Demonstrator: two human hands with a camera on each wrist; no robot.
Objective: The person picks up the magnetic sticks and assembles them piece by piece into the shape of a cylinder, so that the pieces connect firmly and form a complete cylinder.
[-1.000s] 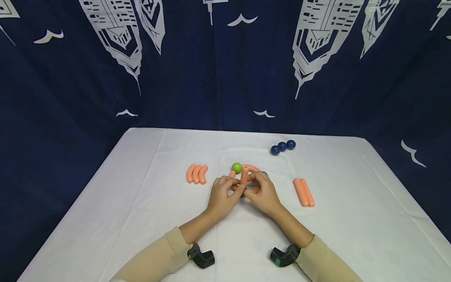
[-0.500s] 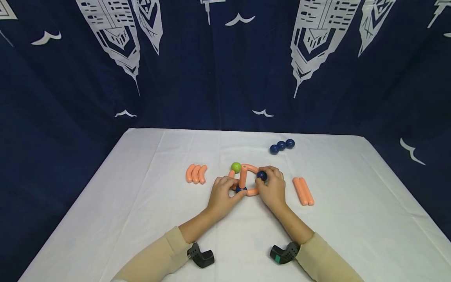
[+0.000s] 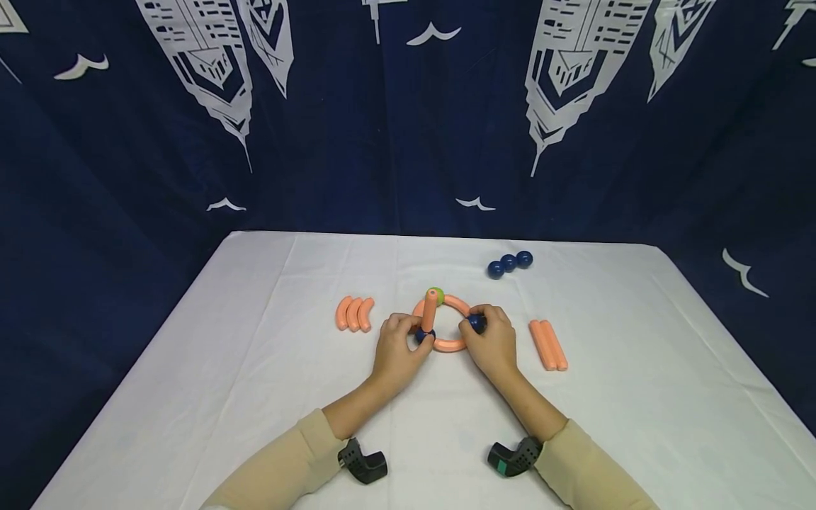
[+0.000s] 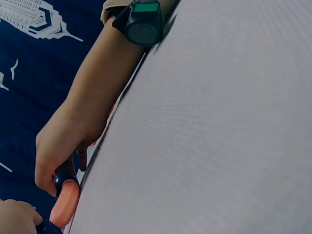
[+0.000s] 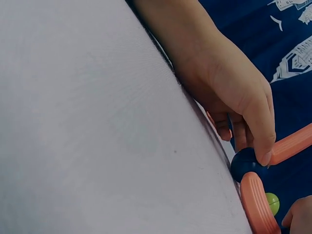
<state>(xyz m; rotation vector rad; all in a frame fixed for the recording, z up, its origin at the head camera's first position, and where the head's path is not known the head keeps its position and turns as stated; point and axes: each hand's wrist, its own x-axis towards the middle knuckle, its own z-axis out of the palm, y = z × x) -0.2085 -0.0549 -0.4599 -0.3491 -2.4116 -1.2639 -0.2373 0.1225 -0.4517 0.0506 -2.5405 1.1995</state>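
Note:
A ring of curved orange sticks and balls lies mid-table. My left hand pinches the blue ball at its lower left, from which a straight orange stick rises. On the ring's right, my right hand grips another blue ball. The green ball sits at the far side, partly behind the upright stick. The right wrist view looks across at the left hand and its ball; the left wrist view shows the right hand fingering its ball.
Three short curved orange sticks lie side by side on the left. Two long straight ones lie on the right. Three blue balls form a row farther back on the white tablecloth. A dark patterned curtain hangs behind.
My right hand left the upright stick and took hold of the right-hand blue ball. The left-hand ball and upright stick shifted left, and the ring's gap near the green ball narrowed.

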